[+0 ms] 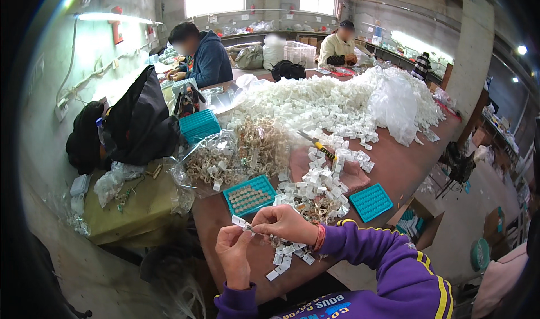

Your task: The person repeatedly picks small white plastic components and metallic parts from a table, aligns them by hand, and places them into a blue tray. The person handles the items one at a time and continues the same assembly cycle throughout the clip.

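In the head view, the left hand (235, 257) sits at about 6 o'clock in the frame, raised above the near edge of the brown desk (394, 170), its thumb and fingers pinched on a small white plastic clip (241, 222) that pokes up and to the left from the fingertips. The right hand (284, 224), coming in from 5 o'clock in a purple sleeve with yellow stripes (394, 263), meets the left hand at the same clip, its fingertips closed on the clip's right end, so both hands grasp the one piece between them. Just under the hands, at 6 o'clock, a few loose white clips (287, 257) lie scattered on the desk. Just beyond the right hand, toward 12 o'clock, a small heap of white clips (318, 187) sits mixed with tan metal parts. At 11 o'clock from the hands lies a teal tray (249, 195) filled with rows of small round pieces; at 2 o'clock lies a second teal tray (371, 202), empty. A yellow-handled tool (320, 146) rests on the heap farther out. A clear bag of tan metal parts (216, 164) lies at 10 o'clock, and a very large pile of white clips (337, 102) covers the far desk toward 1 o'clock. Two other people sit at the far end.
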A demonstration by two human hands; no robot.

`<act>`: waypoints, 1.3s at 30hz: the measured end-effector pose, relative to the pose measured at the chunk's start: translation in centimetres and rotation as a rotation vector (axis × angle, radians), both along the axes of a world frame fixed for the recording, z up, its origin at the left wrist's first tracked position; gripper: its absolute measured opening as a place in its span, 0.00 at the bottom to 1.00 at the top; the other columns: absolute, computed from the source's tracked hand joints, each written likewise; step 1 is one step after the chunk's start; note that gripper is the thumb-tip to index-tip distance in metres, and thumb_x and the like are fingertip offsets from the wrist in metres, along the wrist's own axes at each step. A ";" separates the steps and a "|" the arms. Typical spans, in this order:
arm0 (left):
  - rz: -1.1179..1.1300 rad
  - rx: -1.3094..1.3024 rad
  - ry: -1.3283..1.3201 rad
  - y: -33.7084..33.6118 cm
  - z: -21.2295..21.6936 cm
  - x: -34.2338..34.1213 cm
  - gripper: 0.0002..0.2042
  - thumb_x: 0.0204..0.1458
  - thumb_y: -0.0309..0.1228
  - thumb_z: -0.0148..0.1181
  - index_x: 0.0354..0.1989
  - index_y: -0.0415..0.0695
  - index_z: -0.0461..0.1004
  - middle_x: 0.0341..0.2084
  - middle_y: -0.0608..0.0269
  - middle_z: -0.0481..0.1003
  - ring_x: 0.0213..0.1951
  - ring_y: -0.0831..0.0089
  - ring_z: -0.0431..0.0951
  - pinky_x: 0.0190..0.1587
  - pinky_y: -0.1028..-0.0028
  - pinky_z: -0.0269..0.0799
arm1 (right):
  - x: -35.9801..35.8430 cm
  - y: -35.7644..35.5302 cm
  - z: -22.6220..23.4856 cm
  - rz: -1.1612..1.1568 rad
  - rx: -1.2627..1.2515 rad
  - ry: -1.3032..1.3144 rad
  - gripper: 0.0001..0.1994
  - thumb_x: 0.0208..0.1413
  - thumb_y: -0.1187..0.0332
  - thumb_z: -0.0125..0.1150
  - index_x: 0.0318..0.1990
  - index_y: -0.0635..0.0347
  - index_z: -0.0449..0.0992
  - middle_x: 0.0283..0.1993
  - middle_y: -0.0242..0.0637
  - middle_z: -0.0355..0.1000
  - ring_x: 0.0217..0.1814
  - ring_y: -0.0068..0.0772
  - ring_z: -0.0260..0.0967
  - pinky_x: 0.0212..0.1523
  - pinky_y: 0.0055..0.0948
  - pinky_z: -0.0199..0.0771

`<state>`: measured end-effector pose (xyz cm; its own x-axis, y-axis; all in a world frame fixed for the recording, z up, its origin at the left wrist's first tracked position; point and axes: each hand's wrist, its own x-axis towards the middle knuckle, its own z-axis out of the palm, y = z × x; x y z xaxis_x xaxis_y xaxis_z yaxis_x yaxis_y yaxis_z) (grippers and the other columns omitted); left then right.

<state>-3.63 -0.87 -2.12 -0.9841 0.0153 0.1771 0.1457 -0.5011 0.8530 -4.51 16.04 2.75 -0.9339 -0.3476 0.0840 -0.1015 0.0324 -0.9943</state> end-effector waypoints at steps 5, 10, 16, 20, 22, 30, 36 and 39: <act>-0.047 0.089 -0.092 0.0 0.3 0.1 0.07 0.54 0.19 0.58 0.39 0.41 0.69 0.36 0.63 0.76 0.37 0.77 0.77 0.42 0.77 0.75 | -0.3 0.2 -0.2 0.015 -0.142 -0.109 0.08 0.57 0.70 0.63 0.37 0.66 0.77 0.29 0.29 0.75 0.26 0.15 0.72 0.27 0.17 0.72; -0.076 0.106 -0.111 0.1 0.6 0.2 0.06 0.56 0.19 0.57 0.40 0.42 0.69 0.37 0.64 0.76 0.38 0.77 0.77 0.43 0.76 0.76 | -0.5 0.1 -0.4 0.002 -0.177 -0.118 0.08 0.57 0.69 0.63 0.36 0.66 0.76 0.27 0.29 0.75 0.26 0.17 0.72 0.26 0.19 0.72; -0.056 0.078 -0.076 0.0 0.4 0.2 0.07 0.55 0.20 0.58 0.40 0.42 0.69 0.36 0.65 0.76 0.38 0.78 0.77 0.43 0.76 0.76 | 0.2 -0.4 -0.4 -0.131 0.053 0.202 0.06 0.55 0.71 0.64 0.34 0.66 0.76 0.25 0.32 0.74 0.24 0.17 0.72 0.24 0.20 0.71; -0.054 0.067 -0.053 0.1 0.4 0.2 0.07 0.54 0.19 0.59 0.39 0.41 0.70 0.35 0.64 0.76 0.37 0.79 0.76 0.42 0.77 0.75 | 0.3 -0.3 -0.2 -0.163 0.195 0.370 0.05 0.54 0.73 0.64 0.32 0.66 0.76 0.24 0.33 0.74 0.25 0.17 0.73 0.24 0.20 0.72; -0.044 0.047 -0.043 0.2 0.4 0.1 0.07 0.54 0.18 0.59 0.39 0.41 0.70 0.35 0.64 0.76 0.37 0.79 0.76 0.42 0.78 0.75 | 0.4 -0.2 -0.2 -0.146 0.184 0.323 0.05 0.54 0.73 0.64 0.33 0.66 0.76 0.24 0.33 0.74 0.25 0.18 0.73 0.24 0.20 0.72; -0.053 -0.019 -0.030 0.1 0.4 0.1 0.08 0.51 0.17 0.61 0.37 0.40 0.71 0.33 0.63 0.76 0.35 0.79 0.76 0.40 0.79 0.75 | 0.1 0.5 -0.1 0.018 -0.071 -0.053 0.06 0.57 0.71 0.62 0.35 0.67 0.76 0.28 0.33 0.76 0.26 0.19 0.74 0.26 0.18 0.73; -0.064 -0.041 -0.023 -0.1 0.6 0.2 0.08 0.51 0.17 0.61 0.38 0.39 0.70 0.32 0.64 0.76 0.34 0.79 0.76 0.40 0.79 0.74 | 0.4 0.4 -0.2 0.002 -0.010 0.004 0.07 0.57 0.70 0.62 0.36 0.67 0.76 0.30 0.33 0.76 0.26 0.18 0.74 0.26 0.18 0.72; -0.069 -0.062 -0.028 -0.1 0.8 0.3 0.08 0.51 0.17 0.61 0.38 0.40 0.70 0.32 0.64 0.76 0.35 0.79 0.76 0.40 0.80 0.74 | 0.5 0.4 0.0 -0.012 0.064 0.046 0.08 0.58 0.70 0.62 0.35 0.68 0.76 0.30 0.32 0.76 0.26 0.18 0.74 0.26 0.18 0.72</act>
